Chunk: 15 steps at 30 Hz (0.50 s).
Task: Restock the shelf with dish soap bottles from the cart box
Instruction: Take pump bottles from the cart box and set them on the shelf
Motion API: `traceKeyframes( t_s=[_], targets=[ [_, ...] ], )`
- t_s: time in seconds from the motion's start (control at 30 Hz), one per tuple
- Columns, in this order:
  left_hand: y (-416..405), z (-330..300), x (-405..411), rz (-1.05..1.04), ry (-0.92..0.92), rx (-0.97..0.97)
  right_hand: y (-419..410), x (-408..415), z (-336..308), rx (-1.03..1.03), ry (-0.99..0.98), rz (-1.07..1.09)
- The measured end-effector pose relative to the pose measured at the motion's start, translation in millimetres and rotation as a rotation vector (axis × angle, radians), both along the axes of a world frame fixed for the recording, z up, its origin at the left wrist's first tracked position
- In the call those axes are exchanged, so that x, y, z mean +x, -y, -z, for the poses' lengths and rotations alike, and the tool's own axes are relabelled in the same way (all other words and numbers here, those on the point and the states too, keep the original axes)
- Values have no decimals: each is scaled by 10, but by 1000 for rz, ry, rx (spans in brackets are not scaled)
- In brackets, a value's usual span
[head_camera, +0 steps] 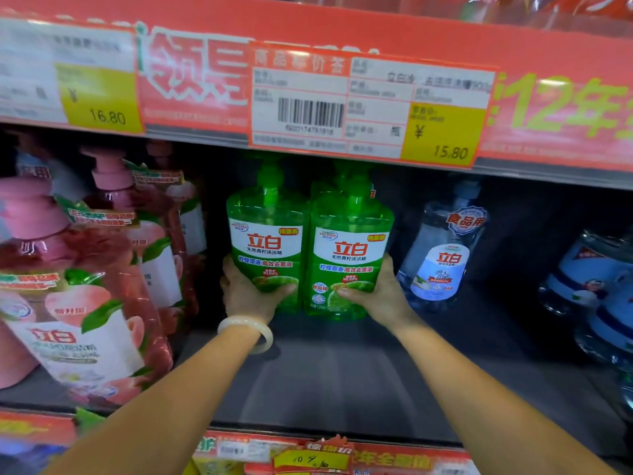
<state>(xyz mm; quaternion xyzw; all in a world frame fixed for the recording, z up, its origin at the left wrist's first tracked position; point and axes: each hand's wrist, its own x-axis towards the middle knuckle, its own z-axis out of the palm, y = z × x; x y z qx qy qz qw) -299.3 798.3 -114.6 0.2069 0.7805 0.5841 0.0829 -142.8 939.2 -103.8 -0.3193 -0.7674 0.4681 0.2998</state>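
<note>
Pink peach-labelled pump bottles (pixel 102 269) crowd the left of the shelf level. Clear blue-labelled bottles (pixel 442 255) stand to the right. Above hang a price tag reading 15.80 (pixel 370 104) and another reading 16.80 (pixel 68 77).

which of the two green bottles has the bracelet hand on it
The left green bottle: the left hand, wearing the bracelet, grips it.

A single head-worn camera looks forward and slightly down, close into the shelf (pixel 342 378).
</note>
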Motion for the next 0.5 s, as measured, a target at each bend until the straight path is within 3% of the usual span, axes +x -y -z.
traceKeyframes(
  t_s=[0.5],
  targets=[
    [1,-3,-31,33,8,4,102,-12,-41,-35,59,85]
  ],
)
